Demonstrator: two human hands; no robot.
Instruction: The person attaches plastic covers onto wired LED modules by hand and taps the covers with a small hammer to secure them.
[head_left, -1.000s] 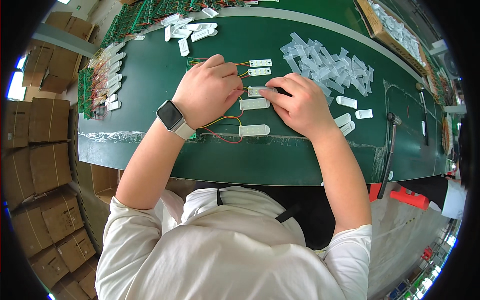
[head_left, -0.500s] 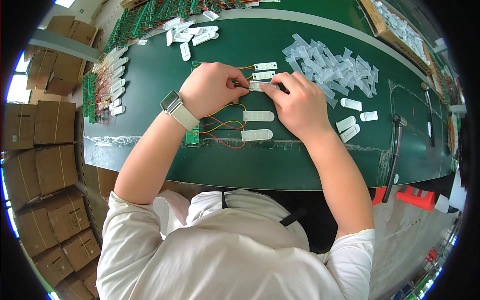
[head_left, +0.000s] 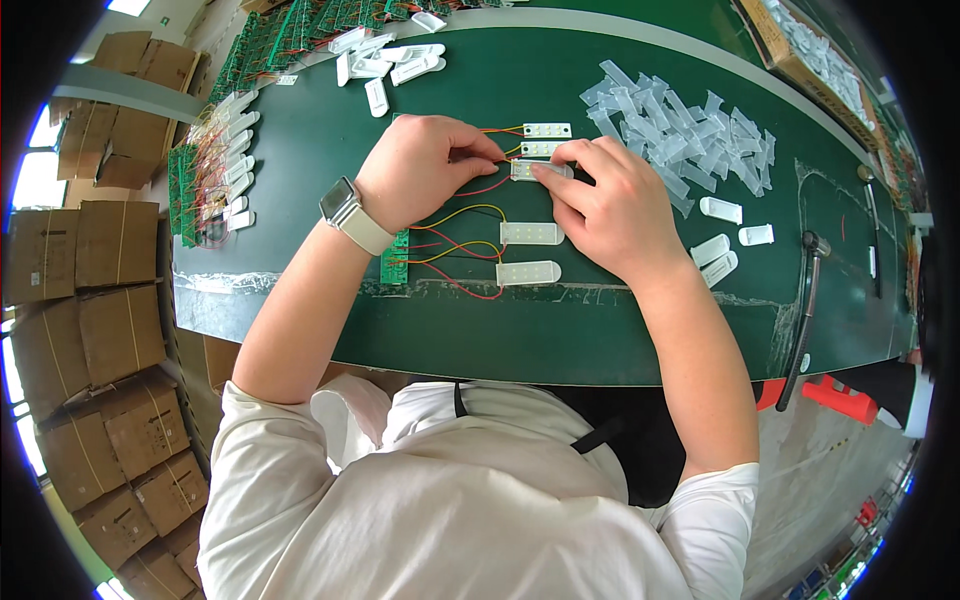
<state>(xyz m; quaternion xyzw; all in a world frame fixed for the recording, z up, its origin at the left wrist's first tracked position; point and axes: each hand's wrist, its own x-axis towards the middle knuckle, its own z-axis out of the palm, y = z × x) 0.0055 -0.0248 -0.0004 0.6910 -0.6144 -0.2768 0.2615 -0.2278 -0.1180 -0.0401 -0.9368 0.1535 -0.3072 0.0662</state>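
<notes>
My left hand (head_left: 425,165) is closed in a pinch, its fingertips on a thin wire beside a small LED board seated in a clear plastic cover (head_left: 535,171). From the other side, my right hand (head_left: 620,205) grips that covered board between thumb and fingers, hiding its right end. Just beyond lie two bare white LED boards, one (head_left: 547,130) farther off and another (head_left: 540,149) partly behind my fingers. Nearer to me rest two boards in clear covers, an upper one (head_left: 532,233) and a lower one (head_left: 528,273). Red and yellow wires run from them to a green circuit board (head_left: 395,258), partly hidden by my left wrist.
A heap of clear plastic strips (head_left: 690,135) lies to the right, with several loose white covers (head_left: 721,210) below it. More white covers (head_left: 385,62) sit at the far left, near wired assemblies (head_left: 215,165). A black-handled tool (head_left: 803,310) lies by the right edge.
The whole view has shifted slightly. My left fingertips sit a little farther from the covered board, baring more of its left end and a red wire. My right hand stays on it.
</notes>
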